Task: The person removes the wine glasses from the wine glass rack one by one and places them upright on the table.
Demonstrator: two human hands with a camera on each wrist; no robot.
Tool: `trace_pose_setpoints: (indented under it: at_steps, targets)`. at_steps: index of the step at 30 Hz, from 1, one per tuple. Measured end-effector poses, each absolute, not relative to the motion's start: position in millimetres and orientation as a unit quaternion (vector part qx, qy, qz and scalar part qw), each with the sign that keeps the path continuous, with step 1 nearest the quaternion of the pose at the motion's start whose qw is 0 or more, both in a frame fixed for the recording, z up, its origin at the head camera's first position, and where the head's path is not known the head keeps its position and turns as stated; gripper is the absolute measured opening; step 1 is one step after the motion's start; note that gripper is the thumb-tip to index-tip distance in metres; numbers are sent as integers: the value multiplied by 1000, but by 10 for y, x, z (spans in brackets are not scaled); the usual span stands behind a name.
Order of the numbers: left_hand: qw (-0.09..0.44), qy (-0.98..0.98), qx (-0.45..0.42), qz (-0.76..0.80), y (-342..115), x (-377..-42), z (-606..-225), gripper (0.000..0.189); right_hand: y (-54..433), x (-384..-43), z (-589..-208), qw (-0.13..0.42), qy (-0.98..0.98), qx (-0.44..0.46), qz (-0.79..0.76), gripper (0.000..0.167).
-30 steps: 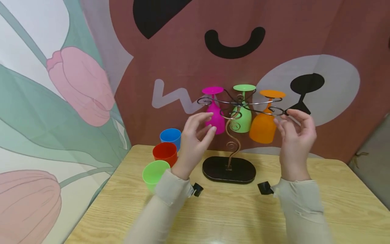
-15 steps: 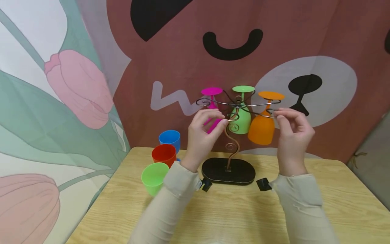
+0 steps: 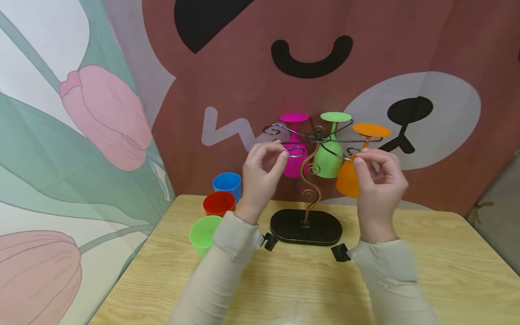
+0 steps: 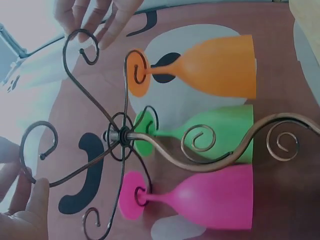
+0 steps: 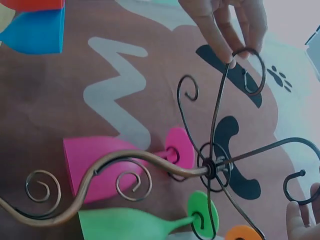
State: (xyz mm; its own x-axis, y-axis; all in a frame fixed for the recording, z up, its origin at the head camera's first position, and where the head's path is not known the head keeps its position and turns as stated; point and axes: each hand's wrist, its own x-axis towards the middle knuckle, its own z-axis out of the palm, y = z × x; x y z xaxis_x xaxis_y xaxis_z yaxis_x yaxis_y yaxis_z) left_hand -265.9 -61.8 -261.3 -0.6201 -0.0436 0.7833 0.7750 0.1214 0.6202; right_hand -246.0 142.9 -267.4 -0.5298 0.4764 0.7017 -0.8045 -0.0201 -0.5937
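Down at lower left, my left hand (image 4: 25,215) has the wire rack (image 4: 124,136) pinched by one curled arm, and there, at upper left, my right hand (image 4: 95,19) grips another curl! Right of the hub they line up sideways in frame, mouths facing right: orange goblet (image 4: 220,67) on top, green goblet (image 4: 227,125) mid-frame, partly behind the coppery stem (image 4: 192,166), pink goblet (image 4: 215,202) below.

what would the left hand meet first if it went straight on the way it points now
The left hand would first meet the curled wire arm, which it pinches; past that, probably the pink goblet, though depth is unclear.
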Motion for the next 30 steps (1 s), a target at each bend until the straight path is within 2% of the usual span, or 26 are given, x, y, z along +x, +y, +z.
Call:
trace_pose_setpoints:
  at_steps: [10, 20, 23, 30]
  targets:
    - [368, -705, -220, -565, -770, -2706, -2560, 16, 1233, -2398, -2699, 461, -540, 226, 667, 15]
    - [326, -747, -231, -531, -772, -2652, -2534, 22, 1091, -2393, -2736, 468, -577, 264, 615, 15]
    - [349, -755, -259, -491, -746, -2623, -2548, 22, 1054, -2412, -2752, 475, -591, 276, 590, 16]
    - [395, -733, -387, -396, -636, -2573, -2537, 17, 1026, -2447, -2737, 511, -633, 306, 495, 22]
